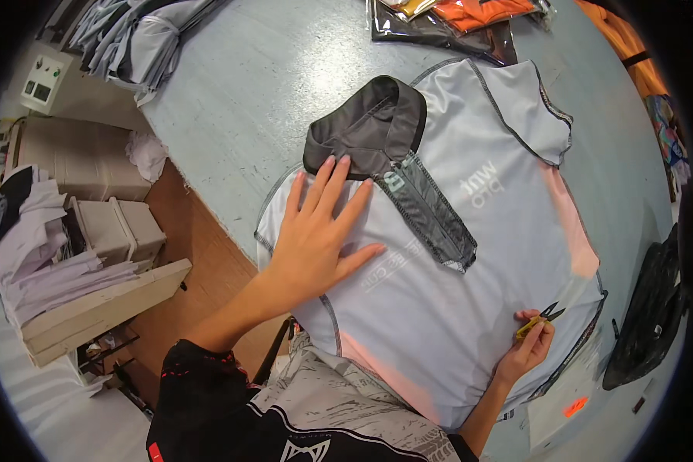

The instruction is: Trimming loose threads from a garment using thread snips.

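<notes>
An inside-out polo shirt [470, 231], pale with dark seams and salmon side patches, lies spread on the table in front of me. Its dark grey collar [366, 127] stands up in a loop, and a dark placket [435, 212] runs down from it. My left hand [319, 223] rests flat on the shirt with fingers spread, its fingertips at the collar's lower edge. In my right hand [533, 346], low on the shirt's right side, are small yellow-handled thread snips [539, 319], their dark blades pointing away to the upper right.
The blue-grey table [231, 92] bears a pile of grey garments [150, 46] at the far left and bagged clothes [462, 23] at the far edge. A black plastic bag [647, 316] and an orange sticker [575, 406] lie right. Left of the table are boxes [85, 158] and stacked fabric [54, 254].
</notes>
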`<state>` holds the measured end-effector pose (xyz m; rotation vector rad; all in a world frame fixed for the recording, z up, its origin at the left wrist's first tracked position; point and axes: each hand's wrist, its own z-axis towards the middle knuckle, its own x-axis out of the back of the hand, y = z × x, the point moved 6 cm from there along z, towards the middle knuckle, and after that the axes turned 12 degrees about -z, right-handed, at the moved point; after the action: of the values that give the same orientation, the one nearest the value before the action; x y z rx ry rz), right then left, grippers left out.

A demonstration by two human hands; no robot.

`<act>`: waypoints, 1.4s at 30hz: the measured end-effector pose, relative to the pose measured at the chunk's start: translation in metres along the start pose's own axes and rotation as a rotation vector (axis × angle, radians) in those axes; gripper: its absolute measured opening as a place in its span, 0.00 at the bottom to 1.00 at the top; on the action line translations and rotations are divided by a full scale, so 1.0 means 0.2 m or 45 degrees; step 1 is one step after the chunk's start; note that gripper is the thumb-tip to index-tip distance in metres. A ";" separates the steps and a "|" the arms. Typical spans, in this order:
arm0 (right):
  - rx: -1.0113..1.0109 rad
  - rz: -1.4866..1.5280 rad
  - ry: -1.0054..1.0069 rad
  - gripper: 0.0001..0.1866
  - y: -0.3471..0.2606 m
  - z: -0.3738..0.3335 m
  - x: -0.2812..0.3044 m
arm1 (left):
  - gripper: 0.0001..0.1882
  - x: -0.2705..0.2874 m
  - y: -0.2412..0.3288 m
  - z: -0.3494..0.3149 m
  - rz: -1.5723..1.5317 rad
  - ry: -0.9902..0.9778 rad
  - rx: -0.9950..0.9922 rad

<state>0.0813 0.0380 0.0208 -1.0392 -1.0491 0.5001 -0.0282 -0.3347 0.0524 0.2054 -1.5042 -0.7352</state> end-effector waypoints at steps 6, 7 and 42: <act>-0.015 0.017 -0.050 0.11 -0.18 0.10 -0.02 | 0.27 -0.09 0.26 0.00 -0.301 0.020 -0.285; -0.017 0.046 -0.056 0.11 -0.19 0.14 -0.08 | 0.27 -0.15 0.29 0.00 -0.361 -0.036 -0.338; -0.220 0.170 -0.914 0.16 -0.29 -0.03 -0.55 | 0.15 -0.39 0.40 -0.04 -0.861 0.127 -0.685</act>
<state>0.0293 -0.0754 0.0209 -1.1108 -1.6827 0.9446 0.0126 -0.2330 0.0310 0.3384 -1.0810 -1.6129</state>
